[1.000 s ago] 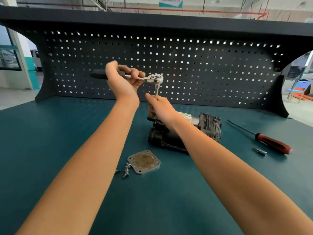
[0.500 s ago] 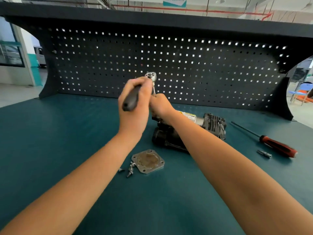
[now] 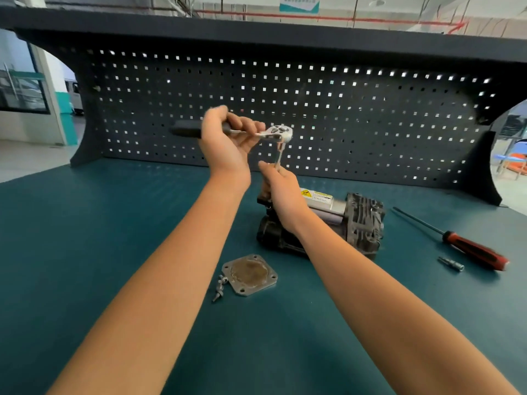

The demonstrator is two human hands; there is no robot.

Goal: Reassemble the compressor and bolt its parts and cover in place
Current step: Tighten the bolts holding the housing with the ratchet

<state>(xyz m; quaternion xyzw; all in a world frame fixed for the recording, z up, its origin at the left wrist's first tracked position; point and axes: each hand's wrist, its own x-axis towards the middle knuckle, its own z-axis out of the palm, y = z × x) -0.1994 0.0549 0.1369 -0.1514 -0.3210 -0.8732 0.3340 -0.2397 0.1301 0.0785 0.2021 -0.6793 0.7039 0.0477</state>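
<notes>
The dark compressor [image 3: 362,223] lies on the green bench, its finned end to the right. My left hand [image 3: 228,143] grips the black handle of a ratchet wrench [image 3: 278,134], handle pointing left. A thin extension bar [image 3: 279,155] runs down from the ratchet head into my right hand [image 3: 281,192], which holds the bar's lower part over the compressor's left end. The bar's tip and the bolt under it are hidden by that hand. The square metal cover [image 3: 249,275] lies flat in front of the compressor, with a few loose bolts [image 3: 220,286] at its left.
A red-handled screwdriver [image 3: 473,250] lies to the right of the compressor, a small metal bit [image 3: 452,264] in front of it. A black pegboard [image 3: 342,109] closes the back of the green bench [image 3: 114,238].
My left hand swung the ratchet handle toward me and then back out to the left. My right hand stayed on the extension bar over the compressor.
</notes>
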